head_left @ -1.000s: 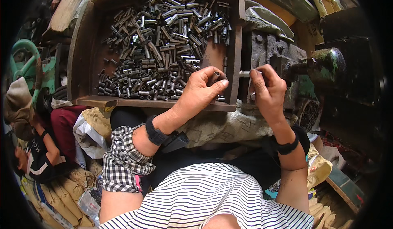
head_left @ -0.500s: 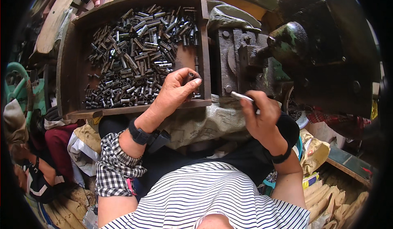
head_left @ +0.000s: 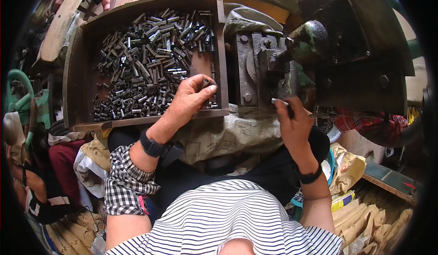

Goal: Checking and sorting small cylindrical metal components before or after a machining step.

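Note:
My left hand (head_left: pixel 189 95) is closed near the front right corner of a wooden tray (head_left: pixel 222 63), pinching a short metal tube (head_left: pixel 206 82) between thumb and fingers. Several similar dark, shiny tubes (head_left: pixel 150 50) lie heaped in the tray, longer ones at the back and shorter ones toward the front. In front of the machine's block (head_left: pixel 271 63), my right hand (head_left: pixel 294 125) is closed around a slim metal tool (head_left: pixel 279 101). Its pale end sticks out toward the block, and a thin end shows on the other side of the fingers. The grip hides its middle.
A dark greasy machine (head_left: pixel 360 45) with a rounded spindle (head_left: pixel 308 38) stands at the right. A sack cloth (head_left: pixel 232 132) hangs below the tray and machine. Another person's arm (head_left: pixel 34 182) shows at far left, near a green metal frame (head_left: pixel 20 88). Brown paper bundles (head_left: pixel 365 223) lie at lower right.
My right hand has moved rightward along the machine's front, and the tool in it has turned. My left hand keeps its pinch on the tube at the tray. The whole view has shifted slightly.

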Action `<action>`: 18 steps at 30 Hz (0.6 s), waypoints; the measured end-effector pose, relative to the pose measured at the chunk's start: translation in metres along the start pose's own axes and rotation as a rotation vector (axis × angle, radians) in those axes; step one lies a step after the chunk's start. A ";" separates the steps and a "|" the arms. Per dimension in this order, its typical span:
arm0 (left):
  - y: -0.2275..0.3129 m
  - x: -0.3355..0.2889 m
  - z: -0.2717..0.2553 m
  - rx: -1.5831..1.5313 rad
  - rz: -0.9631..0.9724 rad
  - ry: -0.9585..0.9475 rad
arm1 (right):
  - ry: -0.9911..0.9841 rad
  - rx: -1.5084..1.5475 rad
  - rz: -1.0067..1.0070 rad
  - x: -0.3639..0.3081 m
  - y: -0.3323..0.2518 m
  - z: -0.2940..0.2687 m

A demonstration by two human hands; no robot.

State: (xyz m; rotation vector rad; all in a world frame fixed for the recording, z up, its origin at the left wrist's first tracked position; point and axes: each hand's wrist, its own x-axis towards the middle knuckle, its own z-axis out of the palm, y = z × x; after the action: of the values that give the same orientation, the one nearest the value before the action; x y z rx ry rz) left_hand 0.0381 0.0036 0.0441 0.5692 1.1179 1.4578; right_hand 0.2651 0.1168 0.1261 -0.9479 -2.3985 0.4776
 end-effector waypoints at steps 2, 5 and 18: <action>0.001 0.000 0.002 0.008 -0.007 0.003 | -0.114 0.344 0.272 -0.008 -0.013 -0.015; 0.004 0.000 0.012 0.226 0.112 0.006 | -0.119 0.808 0.626 -0.010 -0.026 -0.010; 0.019 -0.029 0.093 0.008 -0.140 -0.182 | -0.276 1.078 0.645 -0.030 -0.024 -0.001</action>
State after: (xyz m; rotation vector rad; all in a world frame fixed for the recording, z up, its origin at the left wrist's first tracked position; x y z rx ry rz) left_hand 0.1146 0.0077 0.1080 0.6045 1.0002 1.2557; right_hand 0.2715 0.0790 0.1286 -1.0932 -1.5174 1.9620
